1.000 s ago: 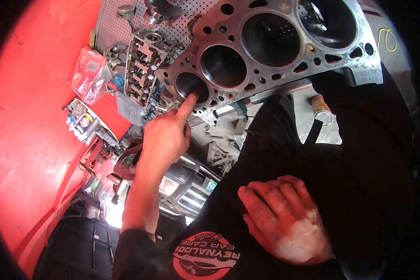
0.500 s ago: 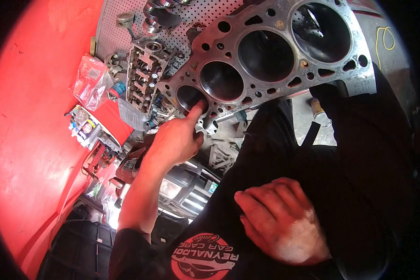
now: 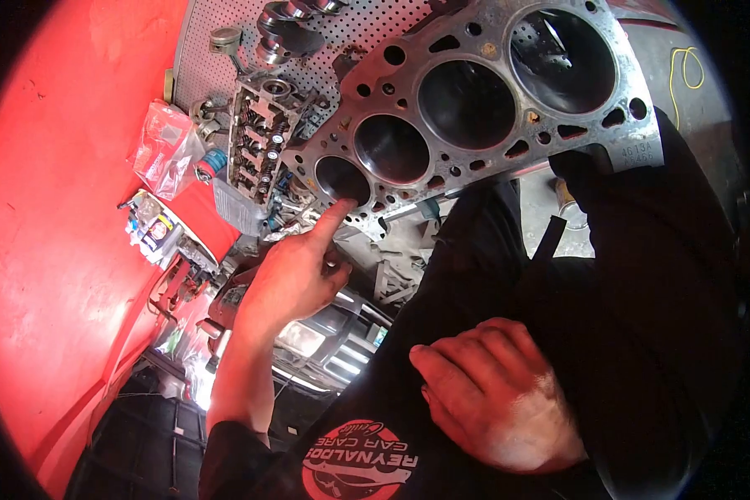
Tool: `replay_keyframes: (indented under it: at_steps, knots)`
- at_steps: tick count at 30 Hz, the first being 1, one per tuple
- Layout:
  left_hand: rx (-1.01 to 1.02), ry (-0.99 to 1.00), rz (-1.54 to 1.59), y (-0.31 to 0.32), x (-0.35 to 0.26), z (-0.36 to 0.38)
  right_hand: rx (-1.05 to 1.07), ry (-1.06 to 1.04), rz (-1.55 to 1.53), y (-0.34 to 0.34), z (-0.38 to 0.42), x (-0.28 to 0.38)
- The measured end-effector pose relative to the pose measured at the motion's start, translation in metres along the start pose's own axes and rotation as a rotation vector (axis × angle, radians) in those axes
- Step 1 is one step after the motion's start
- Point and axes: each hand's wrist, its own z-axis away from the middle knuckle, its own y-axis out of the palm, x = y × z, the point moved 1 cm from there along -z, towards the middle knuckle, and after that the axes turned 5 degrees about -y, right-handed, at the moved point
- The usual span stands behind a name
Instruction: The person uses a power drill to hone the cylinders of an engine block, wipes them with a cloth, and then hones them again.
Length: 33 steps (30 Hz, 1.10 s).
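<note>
The engine block (image 3: 475,100) is seen with its deck face turned toward the camera, four cylinder bores in a row and many small bolt and coolant holes around them; it fills the upper middle of the view, above dark-clothed legs. It is judged to be cast metal: very heavy, fully rigid, with hard and probably sharp edges, and an oily film that could make it slippery. A hold is best taken on the outer walls or solid corners of the casting, not on the machined deck or bore rims, which are easily marked.

The rim of the end bore (image 3: 342,179) is touched by the extended forefinger of the left hand (image 3: 296,279), whose other fingers are curled loosely inward; nothing is gripped. The right hand (image 3: 496,408) is laid flat on the dark trousers (image 3: 642,333), fingers together and slightly bent, holding nothing.

Just beside the block, a cylinder head (image 3: 254,142) with valve springs is lying on a perforated metal surface (image 3: 342,29). Further out, plastic bags (image 3: 162,142) of small parts are resting on a red panel (image 3: 50,250).
</note>
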Motion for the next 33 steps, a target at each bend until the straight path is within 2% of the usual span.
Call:
replay_keyframes:
  at_steps: [6,12,16,20,33]
  knots:
    - [-0.011,-0.021,-0.031,0.001,0.0,-0.002,-0.045,-0.028,0.014,0.004,0.003,-0.003]
    - [0.003,-0.008,-0.264,0.002,0.0,-0.03,-0.029,-0.041,0.001,0.005,0.007,-0.003]
    - [-0.018,0.018,-0.266,-0.001,-0.003,-0.021,0.046,-0.033,0.006,0.0,0.007,-0.004]
    - [-0.023,0.005,-0.247,-0.002,-0.004,-0.013,-0.011,-0.053,0.022,0.004,0.008,-0.005]
    - [-0.034,-0.024,-0.159,-0.004,-0.006,0.0,0.042,-0.042,0.0,-0.001,0.006,-0.005]
